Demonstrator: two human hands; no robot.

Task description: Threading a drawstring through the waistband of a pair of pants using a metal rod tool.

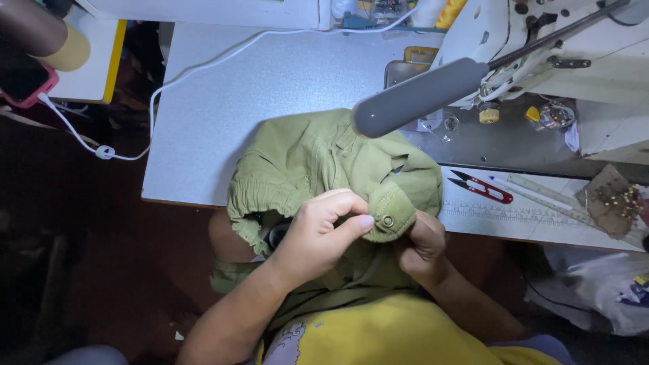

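A pale grey speckled tabletop [230, 94] fills the upper middle of the view, with a dark floor [61, 257] to its left and a white sewing machine [581, 47] at the far right corner, its grey lamp head [419, 96] reaching over the work. 1 olive green garment [324, 162] lies bunched at the table's near edge and hangs down into the person's lap. The left hand [321, 233] pinches a waistband tab with 1 metal snap button [388, 221] between thumb and forefinger, closed on the cloth. The right hand [422, 245] grips the same fabric from beneath, its fingers curled tight. Right of the garment lie 1 pair of red thread snips [481, 187], 2 rulers [541, 192] and 1 brown pin cushion [614, 199]. 1 white cable [169, 84] crosses the table toward 1 pink phone [27, 84] at the left.
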